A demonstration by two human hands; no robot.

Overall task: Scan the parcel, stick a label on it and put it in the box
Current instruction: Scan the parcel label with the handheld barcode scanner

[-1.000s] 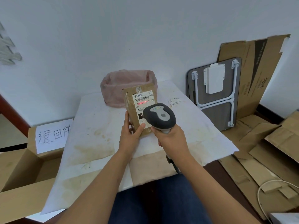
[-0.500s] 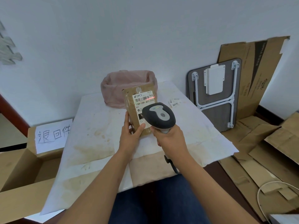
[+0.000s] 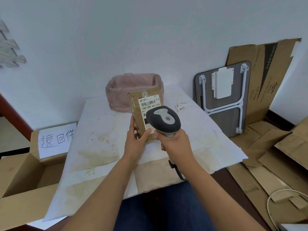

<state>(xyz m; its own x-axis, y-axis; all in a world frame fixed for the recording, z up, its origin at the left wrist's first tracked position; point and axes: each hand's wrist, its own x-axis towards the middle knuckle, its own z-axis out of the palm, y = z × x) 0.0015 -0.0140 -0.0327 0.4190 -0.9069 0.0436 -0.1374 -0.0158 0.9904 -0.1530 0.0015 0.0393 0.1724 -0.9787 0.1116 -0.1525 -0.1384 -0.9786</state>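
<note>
My left hand [image 3: 135, 140] holds a flat brown parcel [image 3: 138, 114] upright over the table, its white shipping label with a barcode facing me. My right hand [image 3: 175, 145] grips a grey handheld scanner [image 3: 164, 120] just in front of the parcel, its head covering the label's lower right part. No red scan line shows on the label. A few small white labels [image 3: 182, 106] lie on the table to the right of the parcel. An open cardboard box [image 3: 21, 179] with a handwritten paper sign stands on the floor at the left.
The table [image 3: 100, 147] is covered with stained white paper. A pink-lined bin [image 3: 133, 87] sits at its far edge behind the parcel. A folded table [image 3: 223, 99] and flattened cardboard [image 3: 266, 147] stand at the right. A white cable [image 3: 273, 202] lies on the floor.
The red scan line across the parcel's label has moved up and gone out. Both hands, the parcel and the scanner have stayed almost still.
</note>
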